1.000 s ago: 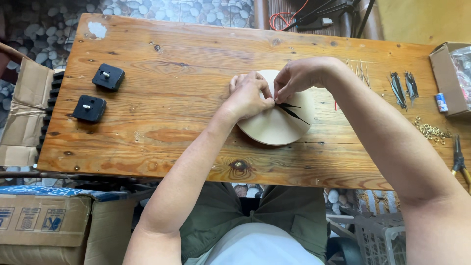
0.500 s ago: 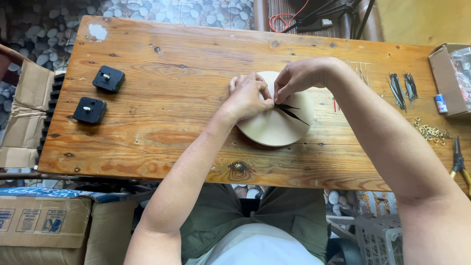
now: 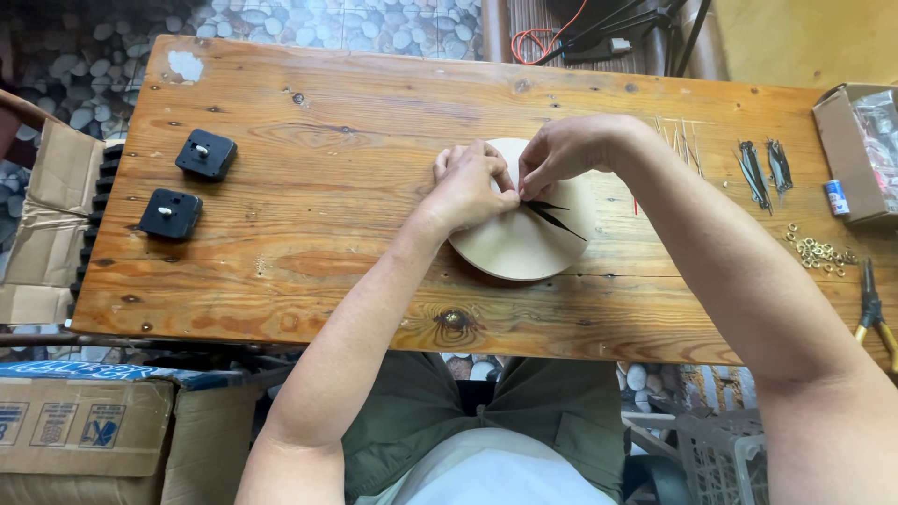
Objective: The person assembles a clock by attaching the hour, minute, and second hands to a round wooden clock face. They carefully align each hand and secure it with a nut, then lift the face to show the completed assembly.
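A knotty pine desk [image 3: 309, 252] of long planks stood on a floor of rounded grey pebbles [image 3: 84, 65], with a yellow wall beyond its far right corner and a tangle of black and orange cables [image 3: 580, 37] lying past its far edge. One round, pale wooden clock face [image 3: 519, 243] lay flat near the middle of the desk, and everything else sat around it. On the clock face both hands met: the left hand [image 3: 468, 187] was curled with its fingertips pressed down at the centre, and the right hand [image 3: 561, 150] was pinched together just beside it, thumb and forefinger closed at the hub of the black clock hands [image 3: 557, 217]; two thin black pointers showed, fanning toward the disc's right edge. Well to the left of the clock face sat two square black clock movements [image 3: 187, 182], one behind the other, each with a small shaft standing up. To the right of the clock face lay two small bunches of dark spare pointers [image 3: 762, 168], then one scattered heap of little brass rings [image 3: 818, 251], and one pair of yellow-handled pliers [image 3: 875, 313] at the desk's right edge. One open cardboard box [image 3: 847, 150] sat at the far right corner. Left of the desk, further cardboard boxes [image 3: 56, 187] stood on the floor.
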